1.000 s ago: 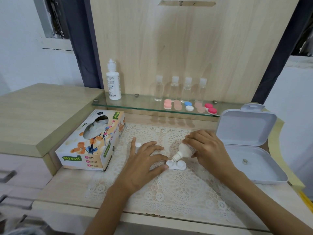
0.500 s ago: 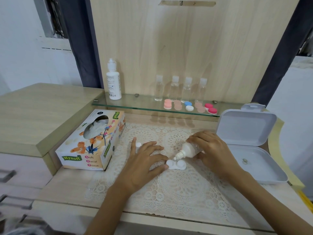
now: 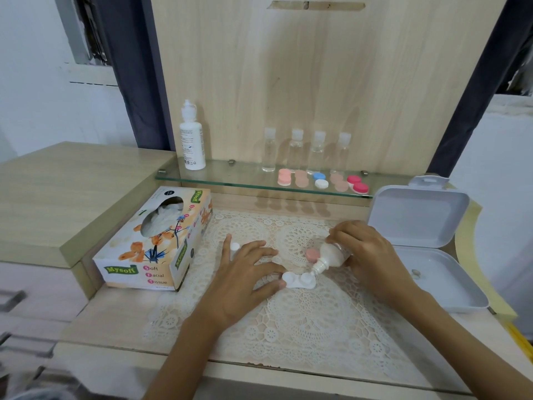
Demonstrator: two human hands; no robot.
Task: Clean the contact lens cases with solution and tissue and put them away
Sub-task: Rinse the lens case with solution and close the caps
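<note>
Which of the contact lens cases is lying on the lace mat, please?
The white contact lens case touched by the left hand; the coloured ones sit on the glass shelf.

Bright, soft, even light, probably from above and ahead: the clear bottles (image 3: 297,150) cast pale shadows on the wooden back panel (image 3: 317,82), the left hand (image 3: 245,280) a faint one on the lace mat (image 3: 317,327). Wide-angle bending at the edges; the drawers (image 3: 26,307) at lower left are blurred.
</note>
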